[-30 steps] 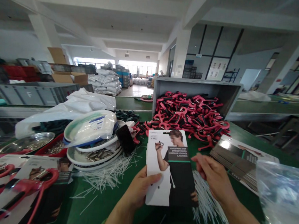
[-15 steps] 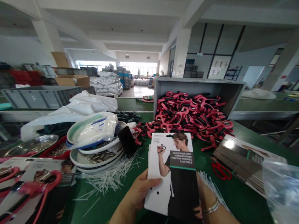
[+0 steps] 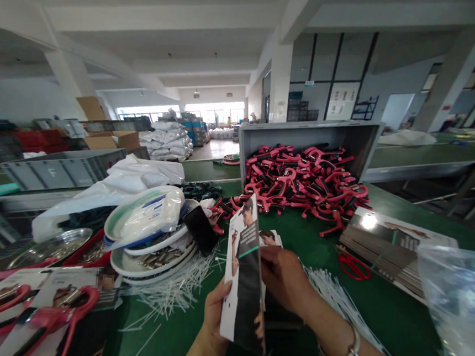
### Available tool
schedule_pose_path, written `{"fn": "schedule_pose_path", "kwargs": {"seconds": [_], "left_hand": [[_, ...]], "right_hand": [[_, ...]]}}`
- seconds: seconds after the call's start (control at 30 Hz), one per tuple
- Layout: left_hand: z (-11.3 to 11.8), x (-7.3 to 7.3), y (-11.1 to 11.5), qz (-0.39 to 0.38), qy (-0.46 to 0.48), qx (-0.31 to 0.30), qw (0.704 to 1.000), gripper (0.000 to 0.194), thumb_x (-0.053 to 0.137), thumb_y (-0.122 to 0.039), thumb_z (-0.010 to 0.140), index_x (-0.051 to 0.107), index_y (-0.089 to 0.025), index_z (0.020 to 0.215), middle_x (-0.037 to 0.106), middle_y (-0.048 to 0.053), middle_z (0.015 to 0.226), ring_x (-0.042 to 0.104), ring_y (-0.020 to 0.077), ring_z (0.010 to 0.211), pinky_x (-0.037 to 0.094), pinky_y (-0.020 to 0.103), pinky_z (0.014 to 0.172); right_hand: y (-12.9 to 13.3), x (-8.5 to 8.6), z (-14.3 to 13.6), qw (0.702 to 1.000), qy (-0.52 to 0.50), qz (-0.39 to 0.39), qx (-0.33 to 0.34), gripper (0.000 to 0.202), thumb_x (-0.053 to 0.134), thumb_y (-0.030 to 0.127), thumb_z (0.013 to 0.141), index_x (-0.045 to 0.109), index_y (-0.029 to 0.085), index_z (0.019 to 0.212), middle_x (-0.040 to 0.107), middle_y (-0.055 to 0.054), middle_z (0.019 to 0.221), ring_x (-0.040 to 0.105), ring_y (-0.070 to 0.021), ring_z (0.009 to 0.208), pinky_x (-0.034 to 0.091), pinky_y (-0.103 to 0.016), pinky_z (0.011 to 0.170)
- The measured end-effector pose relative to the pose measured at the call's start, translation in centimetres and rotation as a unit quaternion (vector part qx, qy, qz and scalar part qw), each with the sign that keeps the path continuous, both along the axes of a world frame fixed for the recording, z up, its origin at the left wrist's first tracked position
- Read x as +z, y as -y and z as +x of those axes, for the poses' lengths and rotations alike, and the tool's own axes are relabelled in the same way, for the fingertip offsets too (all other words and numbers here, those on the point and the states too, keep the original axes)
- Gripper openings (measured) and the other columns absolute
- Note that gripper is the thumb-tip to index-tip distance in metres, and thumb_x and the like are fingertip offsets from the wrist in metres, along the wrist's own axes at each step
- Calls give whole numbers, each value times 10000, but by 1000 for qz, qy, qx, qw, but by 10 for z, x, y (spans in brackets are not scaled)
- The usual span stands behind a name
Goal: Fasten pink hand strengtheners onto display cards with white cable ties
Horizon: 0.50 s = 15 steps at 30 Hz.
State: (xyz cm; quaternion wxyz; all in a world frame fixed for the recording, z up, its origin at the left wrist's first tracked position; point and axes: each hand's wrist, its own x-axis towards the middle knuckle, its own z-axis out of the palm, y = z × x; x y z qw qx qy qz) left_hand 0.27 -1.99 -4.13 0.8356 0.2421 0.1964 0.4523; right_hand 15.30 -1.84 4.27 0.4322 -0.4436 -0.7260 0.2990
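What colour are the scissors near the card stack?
Red handles, seen in the head view.

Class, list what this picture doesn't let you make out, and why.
- Head view: fingertips of the right hand, hidden behind the raised card.
- Head view: contents of the clear bag, blurred by plastic.
- Head view: print on the white packet, too small.
- Head view: front pink grip, its end past the bottom edge.
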Motion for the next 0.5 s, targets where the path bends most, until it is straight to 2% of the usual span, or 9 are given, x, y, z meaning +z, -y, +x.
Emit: {"fn": "schedule_pose_path", "kwargs": {"seconds": [0.07,0.17,0.27,0.4,0.5], "left_hand": [[-2,-6,-2,1,36,-13,999,303,755,-381,608,657,-199,830,586,3,562,497,100,413,381,188,372],[-4,-11,-6,-10,63,51,997,215,756,-313,643,666,-214,813,584,-7,587,450,47,415,299,118,343],[-4,-14,-8,-29,83,100,991,154,730,-275,697,681,-230,836,611,-2,634,461,35,442,249,89,323],[-5,-20,-9,-31,96,99,990,165,714,-303,724,699,-270,885,678,15,749,497,50,481,259,92,315],[-6,-22,-8,-35,89,96,991,163,710,-311,733,704,-294,895,688,7,732,498,56,486,272,96,325]], "right_hand": [[6,7,-2,988,138,67,-10,261,440,128,838,692,194,845,687,-64,833,616,-178,793,455,-292,743],[9,13,-5,963,247,103,0,278,453,100,811,682,170,951,688,-85,852,628,-186,777,450,-280,704],[7,12,-7,955,271,121,15,259,473,134,814,680,167,966,698,-86,839,634,-197,764,436,-273,666],[3,8,-10,960,248,132,7,243,455,148,844,678,157,942,708,-92,840,637,-192,762,423,-266,664],[1,7,-11,962,240,130,5,253,450,142,846,675,147,962,708,-94,844,633,-193,772,418,-264,665]]}}
